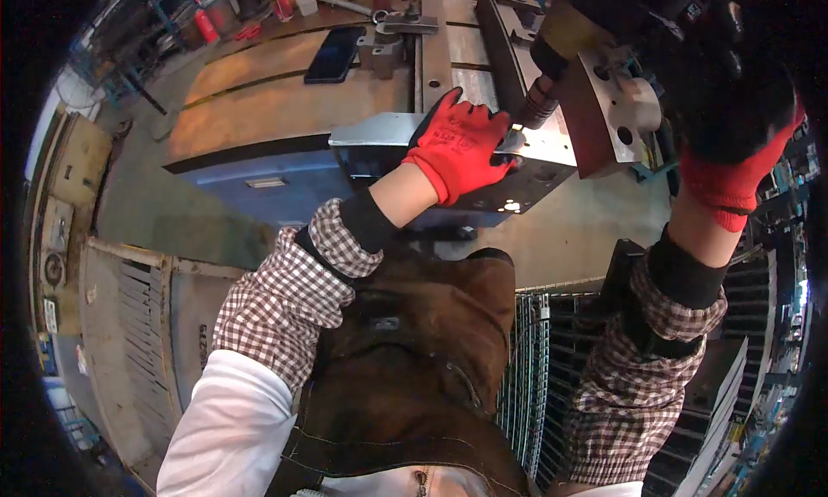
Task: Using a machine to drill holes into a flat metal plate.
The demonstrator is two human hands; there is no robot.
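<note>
My left hand (461, 145), in a red glove with black fingertips, lies over the top of a bright metal workpiece (375, 131). Its fingers are curled onto the metal, with the thumb near the front edge. Just beyond the thumb, a dark, ridged cutting tool (541, 103) comes down from the machine spindle (569, 33) and reaches the top of the workpiece. Holes show in the workpiece's front face. My right hand (737, 139), gloved the same way, is raised at the right beside the dark machine head. Shadow hides its fingers and whatever they touch.
A dark phone (335, 56) lies on the slotted machine table (250, 109), near a clamp block (382, 56) and a wrench (345, 6). A drilled steel block (608, 118) stands right of the tool. Below right is a slatted rack (535, 359); a metal cabinet (125, 316) stands left.
</note>
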